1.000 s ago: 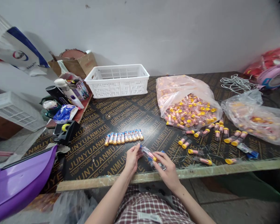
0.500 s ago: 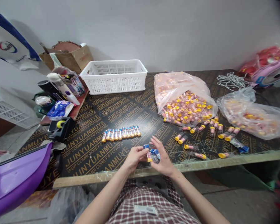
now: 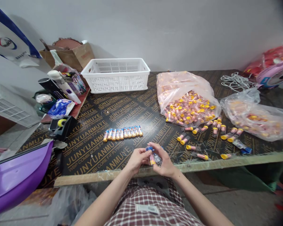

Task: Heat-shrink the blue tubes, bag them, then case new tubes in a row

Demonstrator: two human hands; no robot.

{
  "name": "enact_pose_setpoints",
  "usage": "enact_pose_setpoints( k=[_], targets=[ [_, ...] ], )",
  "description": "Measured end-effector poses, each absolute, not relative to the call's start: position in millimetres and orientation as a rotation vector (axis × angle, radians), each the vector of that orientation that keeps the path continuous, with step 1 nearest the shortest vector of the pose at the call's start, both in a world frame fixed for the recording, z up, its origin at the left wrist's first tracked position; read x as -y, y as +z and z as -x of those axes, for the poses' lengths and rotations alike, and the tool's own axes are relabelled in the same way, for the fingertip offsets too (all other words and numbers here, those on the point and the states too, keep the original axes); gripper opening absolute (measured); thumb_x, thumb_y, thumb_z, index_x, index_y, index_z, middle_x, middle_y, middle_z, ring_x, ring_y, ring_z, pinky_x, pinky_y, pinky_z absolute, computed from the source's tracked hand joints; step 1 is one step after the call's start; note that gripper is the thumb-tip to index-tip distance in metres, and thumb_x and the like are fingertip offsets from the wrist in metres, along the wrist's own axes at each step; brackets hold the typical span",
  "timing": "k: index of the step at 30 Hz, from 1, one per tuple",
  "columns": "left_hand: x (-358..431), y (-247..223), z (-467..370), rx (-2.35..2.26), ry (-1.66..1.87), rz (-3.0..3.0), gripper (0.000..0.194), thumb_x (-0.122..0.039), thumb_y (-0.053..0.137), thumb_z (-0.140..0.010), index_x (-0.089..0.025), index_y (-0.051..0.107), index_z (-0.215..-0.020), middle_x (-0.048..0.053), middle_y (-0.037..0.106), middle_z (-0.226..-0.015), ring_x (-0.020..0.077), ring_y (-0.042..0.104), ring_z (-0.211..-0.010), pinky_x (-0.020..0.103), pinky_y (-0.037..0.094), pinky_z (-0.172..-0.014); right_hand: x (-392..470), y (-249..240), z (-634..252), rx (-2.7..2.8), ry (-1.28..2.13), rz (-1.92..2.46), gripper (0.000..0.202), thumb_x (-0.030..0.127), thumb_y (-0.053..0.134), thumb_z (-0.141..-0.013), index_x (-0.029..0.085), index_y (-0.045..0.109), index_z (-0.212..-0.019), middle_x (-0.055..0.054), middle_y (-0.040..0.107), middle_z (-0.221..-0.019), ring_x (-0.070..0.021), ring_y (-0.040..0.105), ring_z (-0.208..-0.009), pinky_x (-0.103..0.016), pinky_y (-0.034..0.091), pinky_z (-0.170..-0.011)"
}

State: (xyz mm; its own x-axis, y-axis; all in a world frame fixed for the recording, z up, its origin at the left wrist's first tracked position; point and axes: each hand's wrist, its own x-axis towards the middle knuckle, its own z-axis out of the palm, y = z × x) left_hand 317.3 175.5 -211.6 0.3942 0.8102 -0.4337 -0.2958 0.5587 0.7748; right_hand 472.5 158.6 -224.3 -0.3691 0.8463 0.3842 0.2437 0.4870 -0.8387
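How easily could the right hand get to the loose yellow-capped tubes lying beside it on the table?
Probably yes: the right hand is close to the loose tubes, with nothing tall between, though it seems busy at a small tube.

Small clear tube point(image 3: 151, 159), yellow-ended, blue at top, upright between both hands point(image 3: 137, 160).

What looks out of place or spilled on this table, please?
Several yellow-ended tubes lie scattered at mixed angles in front of the big open bag, perhaps spilled from its mouth. I see no clear damage.
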Motion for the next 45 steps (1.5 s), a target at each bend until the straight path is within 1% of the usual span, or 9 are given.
enact_pose_setpoints(
  k=[9, 14, 17, 21, 27, 31, 36, 41, 45],
  targets=[
    [-192.5, -214.7, -298.0, -1.052, 0.901, -0.807, 0.04, -0.046, 0.074, -0.055, -0.011, 0.062, -0.07, 0.004, 0.064, -0.062, 0.0117, 0.057, -0.052, 0.024, 0.045, -0.053, -170.6, -217.8, -472.6, 1.958, 0.83, 0.967, 0.081, 0.017, 0.06, -0.069, 0.025, 0.021, -0.139, -0.01, 0.032, -0.139, -0.0252, 0.036, -0.126, -0.041, 0.036, -0.102],
    [-248.2, -208.0, -187.7, -1.86, 1.103, -1.222, 0.044, -0.053, 0.071, -0.052, -0.014, 0.063, -0.07, 0.006, 0.066, -0.063, 0.0187, 0.061, -0.06, 0.027, 0.045, -0.057, -206.9, -232.5, -539.2, 1.885, 0.337, 1.545, 0.065, 0.034, 0.059, -0.077, 0.021, 0.033, -0.136, -0.013, 0.032, -0.138, -0.027, 0.03, -0.129, -0.045, 0.028, -0.105],
    [-273.5, -214.4, -123.9, -2.337, 0.813, -1.411, 0.046, -0.06, 0.068, -0.05, -0.016, 0.064, -0.062, 0.007, 0.067, -0.062, 0.0233, 0.062, -0.067, 0.031, 0.044, -0.067, -219.8, -247.6, -583.3, 1.788, 0.125, 2.0, 0.049, 0.037, 0.056, -0.078, 0.016, 0.051, -0.122, -0.017, 0.043, -0.127, -0.0305, 0.043, -0.117, -0.045, 0.037, -0.092],
    [-286.5, -232.4, -96.1, -2.352, 0.432, -1.461, 0.049, -0.067, 0.062, -0.052, -0.018, 0.063, -0.057, 0.008, 0.067, -0.06, 0.025, 0.062, -0.068, 0.031, 0.043, -0.068, -222.1, -256.5, -607.0, 1.742, -0.094, 2.373, 0.047, 0.048, 0.053, -0.08, 0.018, 0.056, -0.116, -0.014, 0.056, -0.105, -0.0312, 0.049, -0.102, -0.047, 0.035, -0.083],
    [-278.3, -221.6, -122.2, -2.444, 0.354, -1.484, 0.062, -0.071, 0.042, -0.067, -0.016, 0.07, -0.074, 0.016, 0.068, -0.077, 0.0329, 0.062, -0.08, 0.037, 0.044, -0.067, -228.5, -260.0, -607.0, 1.767, -0.34, 2.466, 0.058, 0.062, 0.048, -0.077, 0.019, 0.058, -0.115, -0.014, 0.056, -0.1, -0.031, 0.046, -0.097, -0.048, 0.025, -0.085],
    [-257.0, -218.6, -179.0, -2.445, 0.733, -1.69, 0.049, -0.056, 0.043, -0.078, -0.016, 0.068, -0.094, 0.013, 0.067, -0.094, 0.0273, 0.06, -0.086, 0.035, 0.043, -0.074, -237.5, -264.0, -605.8, 1.829, -0.329, 2.445, 0.052, 0.058, 0.047, -0.079, 0.02, 0.06, -0.112, -0.013, 0.056, -0.099, -0.0297, 0.044, -0.097, -0.047, 0.021, -0.087],
    [-212.8, -247.3, -281.3, -1.639, 0.579, -1.956, 0.023, -0.039, 0.057, -0.076, -0.02, 0.068, -0.082, 0.004, 0.066, -0.083, 0.0169, 0.059, -0.078, 0.027, 0.042, -0.073, -245.6, -270.7, -602.1, 1.86, -0.268, 2.422, 0.043, 0.047, 0.049, -0.079, 0.022, 0.06, -0.112, -0.011, 0.058, -0.095, -0.0289, 0.045, -0.097, -0.048, 0.02, -0.089],
    [-193.7, -265.6, -327.5, -1.553, 0.477, -2.019, 0.016, -0.033, 0.067, -0.068, -0.021, 0.065, -0.078, 0.003, 0.062, -0.083, 0.0168, 0.056, -0.078, 0.026, 0.038, -0.066, -241.8, -278.2, -600.8, 1.873, -0.26, 2.226, 0.038, 0.031, 0.044, -0.079, 0.022, 0.059, -0.113, -0.008, 0.06, -0.086, -0.0268, 0.048, -0.093, -0.048, 0.023, -0.09],
    [-195.8, -267.6, -326.6, -1.548, 0.465, -1.965, 0.008, -0.029, 0.066, -0.07, -0.021, 0.064, -0.074, 0.003, 0.063, -0.079, 0.017, 0.056, -0.076, 0.026, 0.036, -0.066, -228.5, -277.4, -592.9, 1.773, -0.047, 1.89, 0.037, 0.035, 0.042, -0.081, 0.018, 0.062, -0.108, -0.007, 0.058, -0.085, -0.023, 0.053, -0.084, -0.041, 0.035, -0.084]
  ],
)
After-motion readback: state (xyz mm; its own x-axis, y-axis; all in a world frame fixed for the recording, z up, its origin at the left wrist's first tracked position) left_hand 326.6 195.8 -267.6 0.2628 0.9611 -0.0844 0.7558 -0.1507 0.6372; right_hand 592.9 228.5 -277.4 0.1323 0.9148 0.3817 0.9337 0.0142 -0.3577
